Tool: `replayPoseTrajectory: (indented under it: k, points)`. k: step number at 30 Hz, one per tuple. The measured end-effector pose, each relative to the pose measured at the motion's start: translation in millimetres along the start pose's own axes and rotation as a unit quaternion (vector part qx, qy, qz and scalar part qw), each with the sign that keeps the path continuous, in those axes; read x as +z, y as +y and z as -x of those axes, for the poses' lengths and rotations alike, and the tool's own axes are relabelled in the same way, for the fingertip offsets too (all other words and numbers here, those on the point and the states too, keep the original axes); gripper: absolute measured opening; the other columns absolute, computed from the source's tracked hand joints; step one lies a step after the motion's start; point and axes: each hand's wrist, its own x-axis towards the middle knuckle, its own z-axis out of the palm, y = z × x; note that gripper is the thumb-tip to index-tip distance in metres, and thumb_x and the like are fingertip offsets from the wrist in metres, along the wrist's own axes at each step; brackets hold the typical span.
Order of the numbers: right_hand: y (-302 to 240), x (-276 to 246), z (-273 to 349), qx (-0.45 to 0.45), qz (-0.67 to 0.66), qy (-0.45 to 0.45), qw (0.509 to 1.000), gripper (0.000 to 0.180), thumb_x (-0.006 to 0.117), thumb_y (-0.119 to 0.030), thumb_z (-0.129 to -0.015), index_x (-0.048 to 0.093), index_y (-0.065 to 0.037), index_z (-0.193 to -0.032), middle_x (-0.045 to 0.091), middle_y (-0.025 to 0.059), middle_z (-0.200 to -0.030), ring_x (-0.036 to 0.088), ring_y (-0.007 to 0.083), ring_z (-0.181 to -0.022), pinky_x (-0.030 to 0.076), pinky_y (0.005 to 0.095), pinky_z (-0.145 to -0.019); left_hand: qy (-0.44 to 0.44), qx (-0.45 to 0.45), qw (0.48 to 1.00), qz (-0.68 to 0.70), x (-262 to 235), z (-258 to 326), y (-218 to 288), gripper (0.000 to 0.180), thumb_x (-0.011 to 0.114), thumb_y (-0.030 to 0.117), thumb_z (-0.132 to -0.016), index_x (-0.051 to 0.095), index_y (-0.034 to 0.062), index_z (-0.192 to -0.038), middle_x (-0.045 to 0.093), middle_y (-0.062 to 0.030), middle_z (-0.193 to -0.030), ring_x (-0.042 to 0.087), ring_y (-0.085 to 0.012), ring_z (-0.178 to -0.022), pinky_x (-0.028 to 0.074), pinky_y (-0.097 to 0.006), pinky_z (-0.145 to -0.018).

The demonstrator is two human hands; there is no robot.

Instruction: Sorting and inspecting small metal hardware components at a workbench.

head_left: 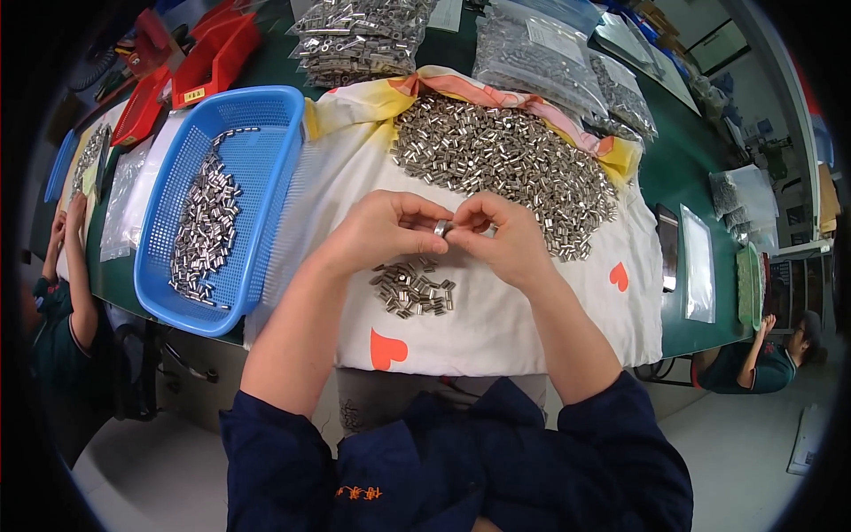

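both hands, left hand (386, 232) and right hand (496, 238), pinch one small metal sleeve (441, 228) above the white cloth (496, 319). clear bags of parts (541, 62) lie along the counter (691, 168) far edge; blue basket (266, 133) sits left.

Sleeves (505, 160): we saw shiny bare metal.
Cloth (496, 319) beneath them: matt white fabric.
Basket (266, 133) beside cloth: glossy blue plastic.

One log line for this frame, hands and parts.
left hand: pinching small silver metal sleeve | right hand: on same sleeve | small sleeve pile below on white cloth | blue plastic basket at left
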Motion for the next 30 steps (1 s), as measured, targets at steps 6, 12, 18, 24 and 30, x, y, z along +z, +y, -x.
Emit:
replayPoseTrajectory:
  k: [6,12,18,24,30]
  points:
    - [20.4,-11.8,-13.4,-0.043,0.096,0.115,0.988,0.011,0.064,-0.011,-0.071,0.062,-0.005,-0.080,0.060,0.0055,-0.075,0.055,0.0194,-0.070,0.045,0.0308,-0.066,-0.078,-0.008,0.994,-0.071,1.6,6.0,6.7,0.036,0.071,-0.002,-0.066,0.060,-0.0020,-0.100,0.062,-0.0032,-0.088,0.055,-0.0057,-0.075,0.046,-0.020,-0.069]
    - [26.8,6.7,-19.8,-0.138,0.380,0.178,0.897,0.007,0.062,-0.012,-0.070,0.064,-0.011,-0.077,0.055,0.0027,-0.076,0.050,0.0216,-0.082,0.038,0.0356,-0.075,-0.078,-0.015,0.994,-0.076,2.5,7.5,9.0,0.033,0.071,-0.003,-0.066,0.061,-0.0011,-0.098,0.062,-0.0006,-0.085,0.053,-0.0049,-0.075,0.045,-0.019,-0.068]
    - [25.1,4.8,-19.0,-0.119,0.386,0.136,0.904,0.008,0.064,-0.013,-0.069,0.064,-0.012,-0.076,0.055,0.0018,-0.077,0.050,0.0207,-0.082,0.038,0.0346,-0.075,-0.082,-0.005,0.993,-0.090,1.0,5.9,7.8,0.034,0.069,-0.004,-0.067,0.060,-0.0013,-0.100,0.061,-0.0014,-0.086,0.054,-0.0056,-0.076,0.046,-0.020,-0.070]
    - [23.1,5.6,-17.3,-0.166,0.389,0.119,0.898,0.007,0.064,-0.011,-0.068,0.063,-0.012,-0.075,0.055,0.0015,-0.079,0.050,0.0205,-0.083,0.038,0.0348,-0.075,-0.061,0.007,0.996,-0.068,1.2,1.8,5.2,0.033,0.068,-0.004,-0.069,0.059,-0.0021,-0.100,0.061,-0.0034,-0.090,0.056,-0.0070,-0.079,0.047,-0.021,-0.071]
    - [11.9,-3.0,-15.7,-0.181,0.265,0.193,0.927,0.007,0.061,-0.006,-0.072,0.062,-0.006,-0.079,0.057,0.0038,-0.082,0.052,0.0199,-0.083,0.041,0.0331,-0.076,-0.013,0.004,1.000,0.002,-0.6,-0.6,2.0,0.033,0.067,-0.003,-0.070,0.057,-0.0011,-0.103,0.061,-0.0034,-0.090,0.056,-0.0060,-0.078,0.047,-0.020,-0.070]
